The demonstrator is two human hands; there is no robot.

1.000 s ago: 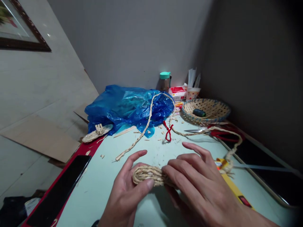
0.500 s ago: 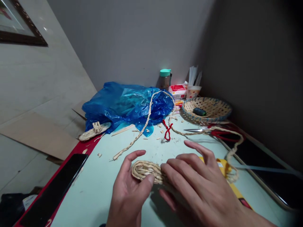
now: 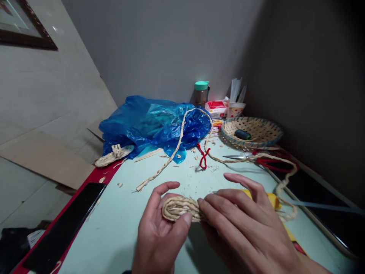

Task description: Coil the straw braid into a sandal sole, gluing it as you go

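Both hands hold a flat oval coil of braided straw cord [image 3: 178,207] above the table. My left hand [image 3: 159,232] grips its left end, thumb pressed on the front and index finger curved up behind. My right hand [image 3: 242,224] closes over the right end, hiding that part; its fingers lie along the coil, with one lifted away. The loose braided straw cord [image 3: 179,137] runs from the right side in a wide loop across the table and over the blue bag to a frayed end. A finished-looking straw sole shape [image 3: 114,156] lies at the left edge.
A blue plastic bag [image 3: 154,118] sits at the back. Scissors with red handles [image 3: 273,164], a red cord [image 3: 203,156] and a woven basket [image 3: 252,131] with dark thread lie right of centre. A yellow object [image 3: 273,199], a dark tablet-like slab [image 3: 322,205] and a black strip [image 3: 68,220] flank my hands.
Both hands and the coil have shifted slightly right in view, as the whole scene has with a small camera movement. My right hand sits closer over the coil, its lower thumb now less visible.
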